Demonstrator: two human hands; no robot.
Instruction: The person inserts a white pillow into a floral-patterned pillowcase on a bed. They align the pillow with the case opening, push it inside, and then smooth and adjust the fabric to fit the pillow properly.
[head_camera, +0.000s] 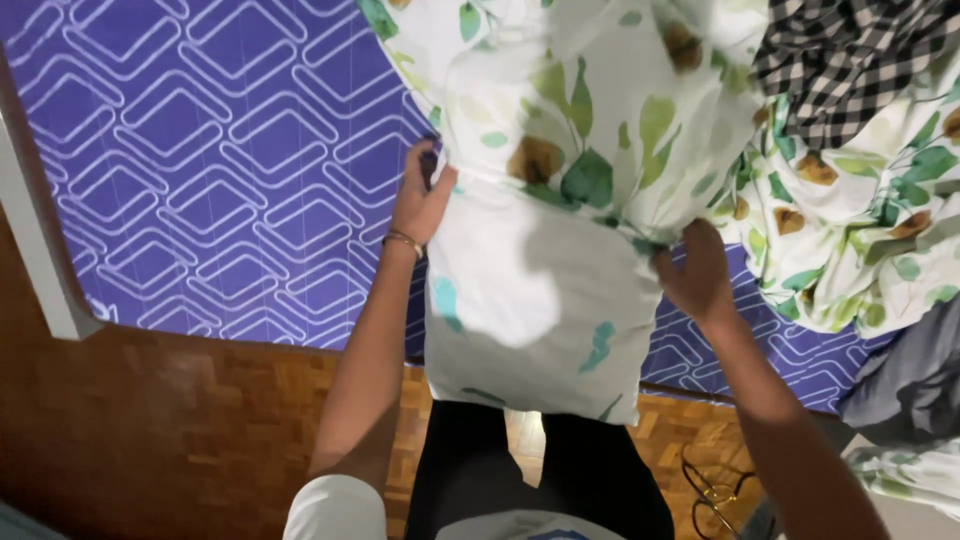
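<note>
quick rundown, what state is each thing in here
pillow: hanging upright, half inside the leafy case
pillowcase: bunched around the pillow's top, gripped at both sides
left hand: closed on the case edge
right hand: closed on the case edge
mattress: bare, no sheet
checked cloth: crumpled
leafy sheet: heaped on the mattress

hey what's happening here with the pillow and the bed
A person stands at the edge of a bare purple mattress, holding a pillow that sits partly inside a white leaf-print pillowcase. The left hand and the right hand each have a grip on the case's open edge, one on either side of the pillow. A matching leaf-print sheet and a black checked cloth lie bunched on the mattress at right.
</note>
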